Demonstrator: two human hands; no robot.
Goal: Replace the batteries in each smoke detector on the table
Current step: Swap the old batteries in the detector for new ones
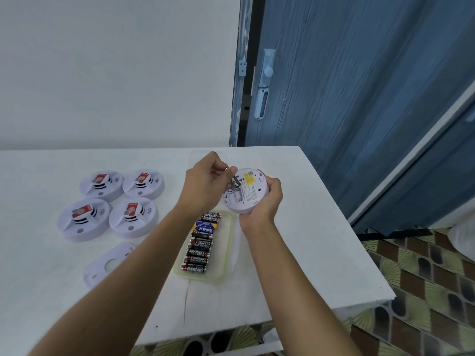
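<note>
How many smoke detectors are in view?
5. Four sit clustered on the table at left: back-left, back-right, front-left, front-right. The fifth detector is in the right hand. None appears hidden.

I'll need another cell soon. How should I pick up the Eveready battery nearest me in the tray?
Pinch the nearest battery by its two ends, coming straight down from above. It lies flat in the shallow tray, its far side against the next battery, so probably only the ends and top are free.

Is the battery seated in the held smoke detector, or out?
Not seated: the left hand pinches the battery, tilted, its lower end on the back of the smoke detector held by the right hand.
</note>
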